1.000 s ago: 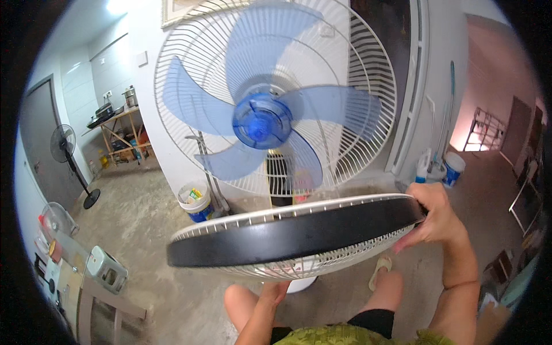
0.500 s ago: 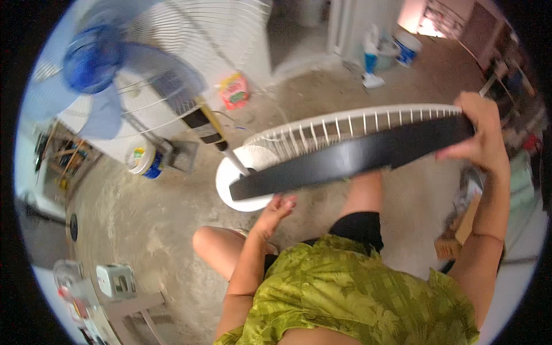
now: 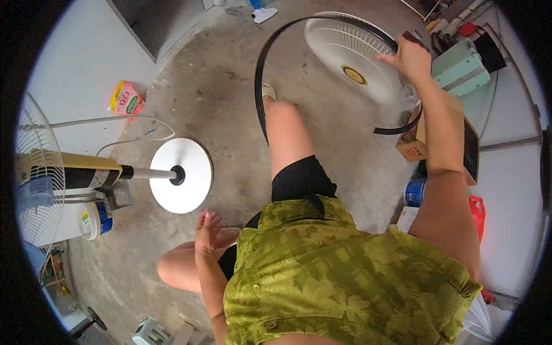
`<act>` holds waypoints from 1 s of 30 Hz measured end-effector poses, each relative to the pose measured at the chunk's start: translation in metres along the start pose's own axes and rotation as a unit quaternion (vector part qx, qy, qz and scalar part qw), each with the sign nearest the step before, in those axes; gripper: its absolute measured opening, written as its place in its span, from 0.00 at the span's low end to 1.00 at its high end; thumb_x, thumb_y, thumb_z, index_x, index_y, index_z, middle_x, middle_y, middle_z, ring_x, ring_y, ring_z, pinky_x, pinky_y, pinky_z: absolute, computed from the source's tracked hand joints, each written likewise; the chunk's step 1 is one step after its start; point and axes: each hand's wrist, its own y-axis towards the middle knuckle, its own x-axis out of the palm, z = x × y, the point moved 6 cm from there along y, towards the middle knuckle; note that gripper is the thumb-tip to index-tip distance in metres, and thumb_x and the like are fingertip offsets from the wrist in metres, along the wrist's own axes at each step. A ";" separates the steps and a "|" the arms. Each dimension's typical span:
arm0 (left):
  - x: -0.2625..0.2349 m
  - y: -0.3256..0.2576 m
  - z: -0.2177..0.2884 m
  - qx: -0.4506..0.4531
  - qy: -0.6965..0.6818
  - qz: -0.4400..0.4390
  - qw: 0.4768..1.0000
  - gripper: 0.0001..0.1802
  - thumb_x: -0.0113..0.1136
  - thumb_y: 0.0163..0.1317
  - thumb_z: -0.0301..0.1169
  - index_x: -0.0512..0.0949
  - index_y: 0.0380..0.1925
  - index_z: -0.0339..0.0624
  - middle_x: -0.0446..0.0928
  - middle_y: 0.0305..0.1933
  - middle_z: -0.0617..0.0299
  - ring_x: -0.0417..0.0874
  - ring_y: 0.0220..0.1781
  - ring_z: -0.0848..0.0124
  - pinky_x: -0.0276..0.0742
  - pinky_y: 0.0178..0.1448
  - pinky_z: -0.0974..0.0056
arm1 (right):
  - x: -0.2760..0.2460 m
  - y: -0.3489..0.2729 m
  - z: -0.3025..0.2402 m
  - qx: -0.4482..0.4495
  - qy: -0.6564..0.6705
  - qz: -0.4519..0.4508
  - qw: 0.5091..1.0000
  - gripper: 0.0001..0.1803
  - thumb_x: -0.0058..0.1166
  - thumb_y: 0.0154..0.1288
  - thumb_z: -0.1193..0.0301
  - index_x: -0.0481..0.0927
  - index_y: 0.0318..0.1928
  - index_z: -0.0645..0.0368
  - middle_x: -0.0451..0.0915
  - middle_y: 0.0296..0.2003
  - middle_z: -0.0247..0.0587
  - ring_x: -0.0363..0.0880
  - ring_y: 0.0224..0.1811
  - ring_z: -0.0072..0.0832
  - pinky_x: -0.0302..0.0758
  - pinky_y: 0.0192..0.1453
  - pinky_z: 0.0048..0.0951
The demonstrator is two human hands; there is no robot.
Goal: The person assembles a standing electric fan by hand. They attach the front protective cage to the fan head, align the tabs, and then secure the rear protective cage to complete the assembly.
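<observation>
At the upper right, my right hand (image 3: 411, 57) is closed on a black curved strip (image 3: 261, 69), which hangs in a wide open loop with one loose end low down. A white round fan grille (image 3: 325, 49) with a gold badge lies partly behind that hand and inside the loop. Whether the fingers also grip its edge I cannot tell. My left hand (image 3: 208, 233) holds nothing, fingers slightly curled and apart, just below the white round fan base (image 3: 181, 198). From the base, the stand (image 3: 109, 172) runs left to a fan cage (image 3: 40, 190) with blue blades, cut off by the rim.
A pink and yellow packet (image 3: 127, 99) lies by the left wall, near a grey cord (image 3: 138, 117). A white and blue bucket (image 3: 96, 221) stands beyond the stand. To the right are a cardboard box (image 3: 445, 121), a pale green case (image 3: 463, 66) and a red bag (image 3: 477, 215).
My right hand has swung the grille and black strip away from the stand, up and right. The strip now loops clear of much of the grille's rim. My view has turned rightward.
</observation>
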 end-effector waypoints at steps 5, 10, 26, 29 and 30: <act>-0.016 0.006 -0.004 -0.014 -0.022 0.041 0.999 0.30 0.55 0.66 0.44 0.61 0.65 0.44 0.67 0.63 0.50 0.68 0.65 0.56 0.68 0.65 0.54 | 0.075 -0.045 0.036 0.147 -0.010 -0.103 0.984 0.33 0.63 0.44 0.40 0.80 0.32 0.61 0.82 0.26 0.50 0.82 0.31 0.45 0.77 0.33 0.41; -0.012 0.008 -0.006 -0.036 -0.029 0.065 0.997 0.31 0.54 0.67 0.43 0.59 0.65 0.42 0.67 0.63 0.49 0.69 0.65 0.55 0.68 0.65 0.54 | 0.118 -0.091 0.068 0.247 0.023 -0.140 0.959 0.33 0.64 0.45 0.40 0.80 0.30 0.62 0.82 0.28 0.53 0.82 0.35 0.46 0.76 0.38 0.43; -0.024 0.025 -0.024 -0.044 -0.022 0.049 0.998 0.34 0.57 0.65 0.46 0.60 0.64 0.41 0.67 0.63 0.49 0.70 0.63 0.56 0.69 0.63 0.54 | 0.267 -0.228 0.054 0.529 0.436 -0.227 0.692 0.44 0.72 0.44 0.48 0.72 0.45 0.79 0.76 0.42 0.58 0.75 0.46 0.38 0.74 0.48 0.37; -0.033 0.026 -0.030 -0.059 -0.017 0.056 0.997 0.33 0.56 0.65 0.46 0.61 0.64 0.41 0.67 0.63 0.49 0.70 0.63 0.57 0.69 0.63 0.54 | 0.277 -0.253 0.042 0.557 0.468 -0.212 0.653 0.42 0.71 0.45 0.48 0.74 0.42 0.80 0.77 0.40 0.58 0.76 0.43 0.38 0.75 0.46 0.37; -0.036 0.026 -0.031 -0.065 -0.013 0.060 0.996 0.33 0.56 0.65 0.47 0.61 0.64 0.42 0.66 0.63 0.49 0.71 0.63 0.57 0.69 0.63 0.54 | 0.281 -0.263 0.040 0.560 0.488 -0.196 0.640 0.42 0.71 0.44 0.48 0.75 0.42 0.80 0.78 0.40 0.58 0.77 0.41 0.38 0.75 0.45 0.38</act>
